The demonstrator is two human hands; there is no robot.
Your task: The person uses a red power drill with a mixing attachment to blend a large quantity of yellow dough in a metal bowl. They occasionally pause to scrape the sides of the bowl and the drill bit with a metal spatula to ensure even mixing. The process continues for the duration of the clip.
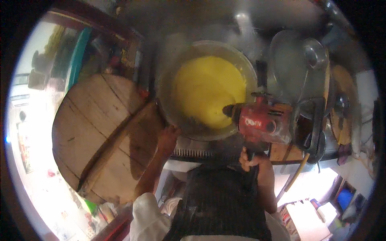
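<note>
right hand (254, 160) holding 1 red drill (261, 122) | left hand (169, 134) by 1 pot (166, 86)

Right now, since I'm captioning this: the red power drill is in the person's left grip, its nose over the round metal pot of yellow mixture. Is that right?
The side is wrong: the head view shows the red power drill in the person's right grip. Its nose is over the round metal pot of yellow mixture.
</note>
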